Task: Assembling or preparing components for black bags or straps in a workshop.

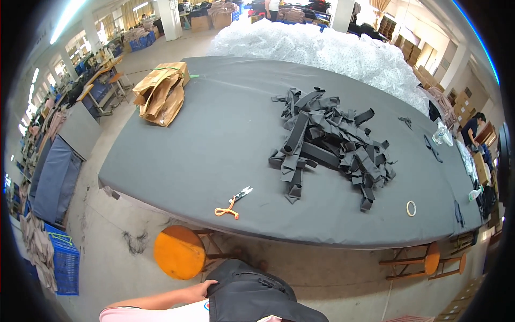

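Long white ceiling lights (67,21) run above a pale workshop floor (107,225), and a broad worktop (204,139) under smooth dark-grey sheeting fills the middle. Beyond its far edge rises a heap of translucent white plastic (316,45); near the right rim a co-worker in dark clothing (472,131) stands by cardboard boxes.

Below the worktop's near edge, at the person's waist, is a black cloth item with a zip (241,292). The bare left hand (200,290) touches its left side, fingers bent; whether they grip the cloth cannot be told. The right hand is out of sight, so its state cannot be told. Just ahead stands a stool with a round orange seat (179,252).

On the worktop, a tangled pile of flat black fabric strips (327,145) lies right of centre. Scissors with looped orange handles (233,200) lie near the front edge, a thin cream ring (407,210) farther right, and a crumpled brown paper bag (161,91) at the far left corner.
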`<act>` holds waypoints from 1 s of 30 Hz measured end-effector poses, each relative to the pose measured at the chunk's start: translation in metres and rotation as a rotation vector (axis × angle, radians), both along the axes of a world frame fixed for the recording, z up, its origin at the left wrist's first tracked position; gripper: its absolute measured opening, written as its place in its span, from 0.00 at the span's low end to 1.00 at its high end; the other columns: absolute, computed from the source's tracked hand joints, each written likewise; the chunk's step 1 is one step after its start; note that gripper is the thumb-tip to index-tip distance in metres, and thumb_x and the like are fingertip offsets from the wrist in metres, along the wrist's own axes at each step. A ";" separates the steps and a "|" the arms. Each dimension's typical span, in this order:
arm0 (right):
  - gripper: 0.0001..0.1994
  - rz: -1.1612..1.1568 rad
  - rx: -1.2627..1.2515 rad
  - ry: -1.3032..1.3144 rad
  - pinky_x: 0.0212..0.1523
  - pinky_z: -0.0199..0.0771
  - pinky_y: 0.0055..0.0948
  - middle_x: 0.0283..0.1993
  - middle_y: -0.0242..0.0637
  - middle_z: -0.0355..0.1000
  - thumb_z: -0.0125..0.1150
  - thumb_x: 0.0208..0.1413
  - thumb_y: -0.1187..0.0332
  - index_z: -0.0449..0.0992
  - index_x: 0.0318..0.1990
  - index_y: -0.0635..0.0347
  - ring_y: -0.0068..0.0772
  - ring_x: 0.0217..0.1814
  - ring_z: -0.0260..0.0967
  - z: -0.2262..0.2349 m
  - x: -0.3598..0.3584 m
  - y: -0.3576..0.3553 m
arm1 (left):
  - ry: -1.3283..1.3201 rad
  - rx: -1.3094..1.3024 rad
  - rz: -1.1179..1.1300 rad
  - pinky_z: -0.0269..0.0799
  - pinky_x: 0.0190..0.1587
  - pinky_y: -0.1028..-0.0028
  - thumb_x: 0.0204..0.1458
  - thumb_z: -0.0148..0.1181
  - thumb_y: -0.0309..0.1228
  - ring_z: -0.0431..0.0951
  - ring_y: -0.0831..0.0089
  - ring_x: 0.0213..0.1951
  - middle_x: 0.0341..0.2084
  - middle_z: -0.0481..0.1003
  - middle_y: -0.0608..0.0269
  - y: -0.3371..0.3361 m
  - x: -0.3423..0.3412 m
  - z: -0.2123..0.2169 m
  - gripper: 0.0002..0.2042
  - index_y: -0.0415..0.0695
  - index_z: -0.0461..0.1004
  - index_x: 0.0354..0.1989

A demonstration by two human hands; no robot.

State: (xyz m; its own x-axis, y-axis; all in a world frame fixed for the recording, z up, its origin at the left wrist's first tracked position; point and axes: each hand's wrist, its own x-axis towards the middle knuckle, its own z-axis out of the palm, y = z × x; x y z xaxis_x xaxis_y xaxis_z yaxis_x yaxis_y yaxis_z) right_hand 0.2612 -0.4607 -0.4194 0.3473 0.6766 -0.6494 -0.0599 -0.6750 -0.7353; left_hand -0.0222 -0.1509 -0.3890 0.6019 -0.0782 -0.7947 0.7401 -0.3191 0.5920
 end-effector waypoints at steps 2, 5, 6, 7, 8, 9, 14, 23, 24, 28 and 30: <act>0.14 0.004 0.008 0.003 0.42 0.69 0.26 0.35 0.36 0.71 0.59 0.46 0.69 0.69 0.42 0.58 0.26 0.39 0.68 -0.008 0.006 -0.004 | -0.063 0.044 0.076 0.63 0.32 0.72 0.43 0.59 0.32 0.67 0.69 0.27 0.22 0.65 0.59 -0.010 -0.006 0.000 0.37 0.45 0.46 0.61; 0.14 0.009 0.006 -0.005 0.41 0.69 0.26 0.34 0.36 0.71 0.59 0.46 0.69 0.69 0.42 0.58 0.26 0.39 0.68 -0.016 0.027 -0.010 | -0.120 0.063 0.008 0.64 0.35 0.69 0.44 0.57 0.34 0.69 0.65 0.28 0.24 0.66 0.58 -0.016 -0.023 -0.033 0.38 0.46 0.41 0.61; 0.14 0.010 0.008 -0.004 0.41 0.69 0.26 0.34 0.36 0.71 0.59 0.46 0.69 0.69 0.42 0.58 0.26 0.38 0.68 -0.019 0.030 -0.014 | -0.111 0.051 -0.011 0.65 0.36 0.68 0.45 0.57 0.35 0.70 0.63 0.29 0.24 0.66 0.57 -0.020 -0.032 -0.044 0.38 0.47 0.40 0.62; 0.14 0.013 0.012 -0.001 0.40 0.69 0.26 0.34 0.36 0.70 0.59 0.46 0.69 0.69 0.42 0.58 0.26 0.38 0.68 -0.022 0.031 -0.018 | -0.199 0.063 -0.033 0.65 0.38 0.67 0.46 0.55 0.35 0.70 0.61 0.32 0.25 0.66 0.56 -0.024 -0.053 -0.075 0.38 0.48 0.36 0.62; 0.14 0.022 0.016 0.001 0.40 0.69 0.26 0.34 0.35 0.70 0.59 0.46 0.69 0.69 0.42 0.58 0.26 0.38 0.68 -0.025 0.035 -0.020 | -0.199 0.068 -0.025 0.65 0.38 0.67 0.46 0.55 0.35 0.70 0.61 0.32 0.25 0.66 0.56 -0.027 -0.063 -0.089 0.38 0.48 0.36 0.62; 0.13 0.023 0.016 0.000 0.40 0.69 0.26 0.34 0.35 0.70 0.59 0.46 0.69 0.69 0.42 0.58 0.26 0.38 0.68 -0.028 0.039 -0.024 | -0.310 0.070 -0.015 0.65 0.38 0.67 0.46 0.55 0.33 0.70 0.61 0.32 0.26 0.66 0.55 -0.030 -0.058 -0.086 0.38 0.49 0.36 0.62; 0.13 -0.020 -0.018 0.040 0.38 0.70 0.26 0.33 0.35 0.70 0.59 0.46 0.69 0.69 0.41 0.57 0.25 0.36 0.68 -0.039 0.032 -0.062 | 0.023 -0.009 -0.075 0.64 0.37 0.71 0.45 0.52 0.26 0.68 0.66 0.32 0.27 0.65 0.56 -0.018 0.001 0.010 0.38 0.49 0.35 0.63; 0.12 -0.323 -0.053 0.170 0.27 0.66 0.23 0.27 0.32 0.67 0.57 0.47 0.70 0.69 0.40 0.57 0.22 0.28 0.64 -0.022 -0.074 -0.143 | 0.159 -0.136 0.415 0.64 0.37 0.75 0.42 0.57 0.18 0.65 0.76 0.34 0.30 0.63 0.64 -0.011 -0.052 -0.070 0.43 0.54 0.36 0.65; 0.11 -0.341 -0.007 0.131 0.19 0.62 0.21 0.24 0.30 0.65 0.56 0.48 0.70 0.69 0.40 0.58 0.20 0.22 0.61 -0.009 -0.062 -0.140 | 0.171 -0.134 0.383 0.64 0.37 0.75 0.42 0.57 0.18 0.65 0.76 0.34 0.30 0.63 0.64 -0.007 -0.044 -0.064 0.43 0.54 0.36 0.65; 0.14 -0.619 0.175 0.992 0.17 0.52 0.16 0.19 0.27 0.57 0.55 0.54 0.62 0.67 0.41 0.63 0.15 0.17 0.50 0.032 -0.046 -0.149 | -0.014 -0.083 0.219 0.64 0.37 0.74 0.42 0.57 0.18 0.66 0.75 0.35 0.31 0.65 0.63 -0.005 -0.037 -0.048 0.44 0.54 0.36 0.65; 0.14 -0.733 0.124 1.153 0.12 0.42 0.16 0.16 0.22 0.53 0.53 0.55 0.60 0.67 0.42 0.62 0.12 0.13 0.43 0.013 -0.068 -0.160 | -0.114 -0.070 0.130 0.65 0.37 0.74 0.42 0.57 0.18 0.67 0.75 0.35 0.32 0.65 0.62 -0.001 -0.044 -0.042 0.44 0.54 0.36 0.65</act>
State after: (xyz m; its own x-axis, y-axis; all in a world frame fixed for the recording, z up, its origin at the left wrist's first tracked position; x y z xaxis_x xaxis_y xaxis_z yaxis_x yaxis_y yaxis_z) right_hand 0.1929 -0.6212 -0.4061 -0.0430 0.6480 -0.7604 -0.9843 -0.1580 -0.0789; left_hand -0.0663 -0.1515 -0.4315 0.6964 -0.0463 -0.7161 0.6993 -0.1802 0.6917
